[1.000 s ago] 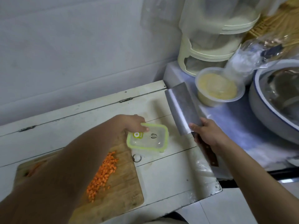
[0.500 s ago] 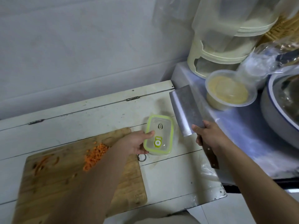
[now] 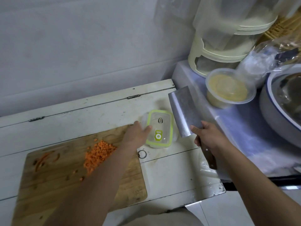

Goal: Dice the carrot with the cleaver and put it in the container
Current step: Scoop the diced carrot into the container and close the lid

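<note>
1. The left hand point(image 3: 138, 136) rests on the left edge of the clear rectangular plastic container with the green-rimmed lid point(image 3: 159, 128). The fingers are fairly straight and touch the lid; no full grasp is visible.
2. The right hand point(image 3: 206, 136) has its fingers wrapped round the dark wooden handle of the broad steel cleaver point(image 3: 184, 111). The blade points toward 11 o'clock and hangs just right of the container.
3. The pile of small orange diced carrot cubes point(image 3: 97, 154) lies on the rectangular wooden cutting board point(image 3: 48, 185), at 8 o'clock from the container. A few strips lie at the board's 9 o'clock side.
4. The container stands on the worn white table point(image 3: 171, 173), just past the board's upper right corner. The lid looks still fitted.
5. Risks, as judged:
   - Opening the lid one-handed may slide the container toward the blade.
   - The blade edge near the left fingers may nick them.
   - Scooping cubes on the blade may spill them onto the table.
</note>
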Action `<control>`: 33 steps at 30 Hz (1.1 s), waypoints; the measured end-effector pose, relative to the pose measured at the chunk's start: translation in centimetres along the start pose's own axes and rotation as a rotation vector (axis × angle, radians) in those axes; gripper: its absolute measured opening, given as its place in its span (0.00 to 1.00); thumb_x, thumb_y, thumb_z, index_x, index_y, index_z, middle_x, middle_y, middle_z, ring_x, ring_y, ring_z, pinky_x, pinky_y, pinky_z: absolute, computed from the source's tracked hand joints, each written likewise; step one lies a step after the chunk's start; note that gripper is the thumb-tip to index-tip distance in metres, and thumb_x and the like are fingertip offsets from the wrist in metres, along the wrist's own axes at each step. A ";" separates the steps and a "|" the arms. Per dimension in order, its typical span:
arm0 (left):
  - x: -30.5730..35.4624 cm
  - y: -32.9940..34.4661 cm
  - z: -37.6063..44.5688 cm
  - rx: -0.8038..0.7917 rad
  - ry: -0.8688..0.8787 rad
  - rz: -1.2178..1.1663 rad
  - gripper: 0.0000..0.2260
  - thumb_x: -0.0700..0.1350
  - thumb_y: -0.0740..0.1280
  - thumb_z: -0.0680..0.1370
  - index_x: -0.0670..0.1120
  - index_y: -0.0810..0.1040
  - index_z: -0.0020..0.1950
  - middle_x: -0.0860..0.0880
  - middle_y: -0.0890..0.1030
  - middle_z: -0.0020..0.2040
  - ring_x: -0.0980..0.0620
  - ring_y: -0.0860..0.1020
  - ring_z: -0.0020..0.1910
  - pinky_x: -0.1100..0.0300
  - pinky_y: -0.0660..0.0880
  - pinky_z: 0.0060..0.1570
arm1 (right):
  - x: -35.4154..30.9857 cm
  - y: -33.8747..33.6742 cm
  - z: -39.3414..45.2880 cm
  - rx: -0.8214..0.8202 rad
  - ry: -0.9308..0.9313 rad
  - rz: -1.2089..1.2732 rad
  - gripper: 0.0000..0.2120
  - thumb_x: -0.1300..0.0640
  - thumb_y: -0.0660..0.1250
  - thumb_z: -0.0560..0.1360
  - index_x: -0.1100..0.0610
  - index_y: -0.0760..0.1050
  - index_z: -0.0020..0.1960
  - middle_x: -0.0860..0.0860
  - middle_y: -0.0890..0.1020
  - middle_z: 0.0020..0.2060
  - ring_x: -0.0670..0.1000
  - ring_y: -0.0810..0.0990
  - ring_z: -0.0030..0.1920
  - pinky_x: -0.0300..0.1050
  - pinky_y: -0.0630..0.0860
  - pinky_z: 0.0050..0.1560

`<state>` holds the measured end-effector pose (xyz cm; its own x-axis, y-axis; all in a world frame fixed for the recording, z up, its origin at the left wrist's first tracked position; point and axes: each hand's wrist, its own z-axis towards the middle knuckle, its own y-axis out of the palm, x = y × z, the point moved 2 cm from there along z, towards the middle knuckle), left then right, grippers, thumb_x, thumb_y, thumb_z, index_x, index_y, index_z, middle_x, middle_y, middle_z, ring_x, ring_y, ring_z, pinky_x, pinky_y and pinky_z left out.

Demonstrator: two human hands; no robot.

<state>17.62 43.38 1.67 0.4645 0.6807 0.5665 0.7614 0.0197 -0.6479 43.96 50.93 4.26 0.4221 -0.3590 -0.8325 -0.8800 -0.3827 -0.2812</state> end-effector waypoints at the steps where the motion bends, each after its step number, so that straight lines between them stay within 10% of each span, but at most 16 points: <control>1: -0.5 -0.4 -1.3 0.103 0.004 -0.022 0.25 0.62 0.61 0.82 0.41 0.73 0.65 0.42 0.81 0.56 0.40 0.82 0.54 0.49 0.80 0.50 | 0.1 -0.1 -0.1 -0.001 0.001 0.002 0.04 0.55 0.67 0.81 0.53 0.75 0.47 0.60 0.76 0.26 0.51 0.69 0.20 0.37 0.62 0.24; 3: -1.8 -0.6 -4.3 0.205 -0.122 -0.501 0.18 0.55 0.62 0.84 0.39 0.76 0.59 0.40 0.81 0.50 0.38 0.82 0.51 0.46 0.83 0.45 | 0.3 -0.4 -0.4 0.001 0.006 0.005 0.04 0.55 0.67 0.81 0.53 0.75 0.47 0.59 0.75 0.26 0.49 0.68 0.20 0.35 0.61 0.22; 7: -2.2 4.5 -8.0 -0.215 -0.552 -1.205 0.18 0.54 0.72 0.79 0.41 0.72 0.50 0.40 0.77 0.53 0.41 0.81 0.54 0.48 0.83 0.50 | 0.3 0.0 -0.1 0.012 -0.002 0.029 0.04 0.53 0.68 0.80 0.52 0.76 0.47 0.58 0.76 0.26 0.52 0.70 0.24 0.41 0.62 0.28; 10: -0.7 8.0 -6.0 -0.127 -0.537 -1.247 0.23 0.57 0.76 0.74 0.42 0.73 0.56 0.41 0.77 0.58 0.45 0.81 0.53 0.56 0.81 0.47 | -0.3 0.5 0.1 -0.007 -0.019 0.049 0.04 0.53 0.68 0.79 0.53 0.78 0.49 0.57 0.77 0.26 0.53 0.71 0.26 0.43 0.65 0.31; 15: -0.8 8.1 -3.2 0.064 -0.428 -1.265 0.16 0.47 0.78 0.75 0.43 0.74 0.51 0.48 0.75 0.32 0.54 0.72 0.24 0.64 0.75 0.31 | -1.1 0.3 -0.2 -0.027 -0.045 0.071 0.03 0.56 0.67 0.81 0.54 0.76 0.50 0.58 0.75 0.25 0.52 0.70 0.24 0.41 0.66 0.27; 22: -2.9 4.9 -1.4 0.147 -0.308 -0.737 0.22 0.58 0.78 0.72 0.39 0.78 0.43 0.41 0.80 0.34 0.49 0.72 0.23 0.62 0.67 0.28 | -0.8 -0.3 -0.7 -0.017 -0.047 0.061 0.03 0.57 0.66 0.81 0.56 0.75 0.50 0.57 0.75 0.25 0.52 0.70 0.23 0.42 0.65 0.28; 28: 1.1 -1.6 -2.0 0.186 -0.123 -0.756 0.24 0.45 0.73 0.78 0.54 0.64 0.68 0.42 0.81 0.38 0.50 0.74 0.25 0.58 0.73 0.29 | -0.8 -1.4 -0.5 0.013 -0.057 0.070 0.06 0.55 0.68 0.80 0.56 0.74 0.46 0.55 0.76 0.25 0.53 0.71 0.25 0.43 0.65 0.31; 33: 7.5 -4.9 -1.5 -0.025 0.103 -0.747 0.07 0.36 0.63 0.82 0.42 0.79 0.56 0.44 0.77 0.36 0.49 0.78 0.27 0.53 0.81 0.40 | -1.6 -1.7 -0.2 0.059 -0.035 0.133 0.07 0.52 0.69 0.79 0.56 0.76 0.49 0.57 0.76 0.26 0.53 0.71 0.25 0.47 0.65 0.34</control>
<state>18.09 47.33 9.85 -0.1402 0.4208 0.8963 0.8998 0.4319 -0.0620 44.86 51.98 6.12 0.2936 -0.3726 -0.8803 -0.9395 -0.2824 -0.1938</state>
